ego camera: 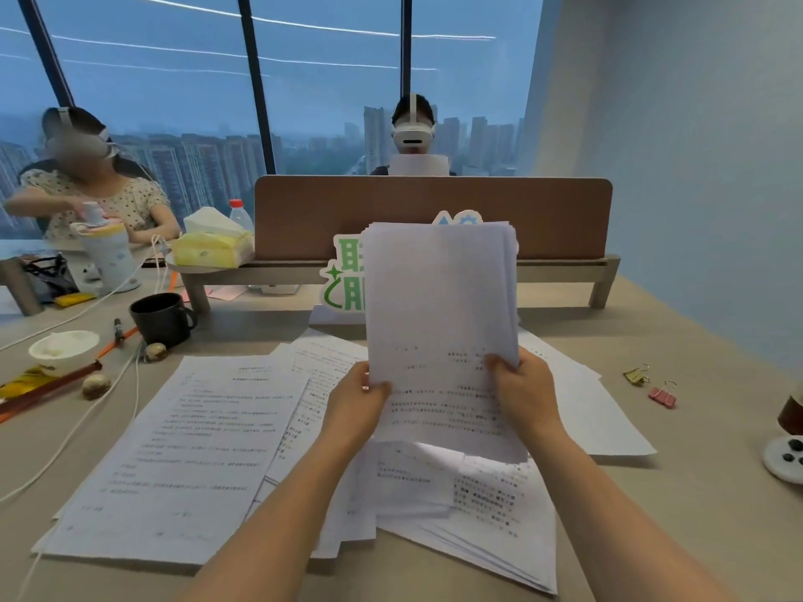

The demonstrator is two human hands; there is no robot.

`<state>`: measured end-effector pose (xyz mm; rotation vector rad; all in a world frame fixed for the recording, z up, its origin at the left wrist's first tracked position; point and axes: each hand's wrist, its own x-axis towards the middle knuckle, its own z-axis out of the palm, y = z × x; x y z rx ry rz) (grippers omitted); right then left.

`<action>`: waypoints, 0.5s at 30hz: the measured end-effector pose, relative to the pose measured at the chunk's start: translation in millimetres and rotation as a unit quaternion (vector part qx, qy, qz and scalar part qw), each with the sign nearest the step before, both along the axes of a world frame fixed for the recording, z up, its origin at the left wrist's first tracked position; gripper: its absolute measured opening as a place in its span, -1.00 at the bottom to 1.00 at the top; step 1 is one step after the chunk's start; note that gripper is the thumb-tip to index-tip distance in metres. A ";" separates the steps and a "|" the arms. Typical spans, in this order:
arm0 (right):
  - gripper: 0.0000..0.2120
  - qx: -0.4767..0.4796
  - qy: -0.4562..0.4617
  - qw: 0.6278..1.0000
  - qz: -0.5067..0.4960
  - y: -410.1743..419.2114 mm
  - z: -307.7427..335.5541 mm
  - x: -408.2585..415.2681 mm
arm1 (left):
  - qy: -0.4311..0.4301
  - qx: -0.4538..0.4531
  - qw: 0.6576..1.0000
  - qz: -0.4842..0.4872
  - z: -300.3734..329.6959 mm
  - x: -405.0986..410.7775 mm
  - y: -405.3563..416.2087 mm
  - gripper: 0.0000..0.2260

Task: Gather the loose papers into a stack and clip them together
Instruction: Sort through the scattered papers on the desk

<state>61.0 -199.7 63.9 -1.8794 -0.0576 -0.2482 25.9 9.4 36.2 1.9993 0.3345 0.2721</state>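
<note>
left hand [363, 397] + right hand [523, 386]: pinching sheaf [441, 332] upright, likely for squaring | loose sheets [187, 454] spread on desk [678, 514] | binder clips [649, 386] untouched

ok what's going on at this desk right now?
A person is gathering printed papers. Both hands, left hand and right hand, hold a stack of sheets upright above the desk by its side edges. More loose sheets lie spread out underneath. Two binder clips, a gold one and a pink one, lie unused to the right. Nothing is clipped yet.
</note>
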 end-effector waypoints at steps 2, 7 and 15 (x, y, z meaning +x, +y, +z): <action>-0.82 0.007 0.013 1.000 -0.001 -1.9 -1.8 3.0 | 0.035 0.066 0.997 0.036 -6.8 -2.3 18.6 -0.61; -0.91 0.059 0.101 0.993 0.007 -5.7 -18.3 4.7 | 0.245 0.305 0.916 0.089 -17.8 -24.0 69.9 -0.37; -0.86 0.081 0.166 0.983 0.000 3.2 -39.2 3.9 | 0.368 0.315 0.870 0.097 -25.5 -41.8 109.5 -0.25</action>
